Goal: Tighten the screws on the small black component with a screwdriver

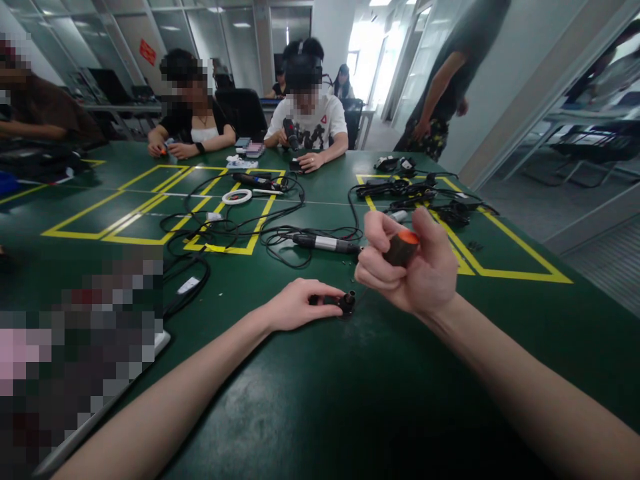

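My left hand [300, 303] rests low over the green table, thumb and fingers closed on a small black part [347, 303] with a short upright tube. Raised just to the right of it, my right hand [417, 267] is wrapped round a dark, thick handle with an orange end cap [407, 238]. The rest of that tool is hidden, so its kind does not show. A black and silver electric screwdriver [325, 243] with a cord lies beyond my hands. A few tiny bits, perhaps screws [346, 263], lie between it and the black part.
Tangled black cables [280, 233] spread over the table [280, 400] among yellow tape outlines. A white ring of tape [237, 197] lies further back. More cable bundles [400, 190] sit at right. Across the table a person [310, 120] holds a dark power tool; others sit at left.
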Motion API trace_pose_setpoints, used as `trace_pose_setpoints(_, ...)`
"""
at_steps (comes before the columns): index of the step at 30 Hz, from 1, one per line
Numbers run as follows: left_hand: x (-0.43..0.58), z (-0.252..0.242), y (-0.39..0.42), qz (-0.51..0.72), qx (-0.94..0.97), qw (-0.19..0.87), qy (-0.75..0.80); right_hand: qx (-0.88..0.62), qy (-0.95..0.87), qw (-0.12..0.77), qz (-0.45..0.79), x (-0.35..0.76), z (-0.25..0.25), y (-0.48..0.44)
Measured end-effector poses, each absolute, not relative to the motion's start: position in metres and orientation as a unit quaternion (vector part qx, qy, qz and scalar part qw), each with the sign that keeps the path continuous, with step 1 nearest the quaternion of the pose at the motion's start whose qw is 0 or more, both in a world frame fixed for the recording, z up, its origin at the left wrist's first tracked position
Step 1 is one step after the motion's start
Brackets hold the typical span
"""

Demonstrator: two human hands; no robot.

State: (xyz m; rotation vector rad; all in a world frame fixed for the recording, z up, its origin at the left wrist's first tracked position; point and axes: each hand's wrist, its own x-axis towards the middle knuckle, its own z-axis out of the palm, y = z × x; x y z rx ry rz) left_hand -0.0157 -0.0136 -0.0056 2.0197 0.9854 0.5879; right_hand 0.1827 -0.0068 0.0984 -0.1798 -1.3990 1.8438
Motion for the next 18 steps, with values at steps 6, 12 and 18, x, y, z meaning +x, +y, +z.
trace_pose_setpoints(6,-0.0154,-0.0056,-0.0135,0.24,0.796,0.403,0.384,-0.081,-0.568,0.413,0.708,0.1817,0.0997,-0.0093)
trace_pose_setpoints(12,-0.0154,-0.0043,-0.0139,0.239,0.789,0.413,0.387,-0.08,-0.549,0.385,0.738,0.1856,0.1042,-0.0044)
trace_pose_setpoints(18,-0.0159,-0.0043,-0.0138,0.243,0.787,0.417,0.386,-0.07,-0.549,0.404,0.729,0.1847,0.1026,-0.0078)
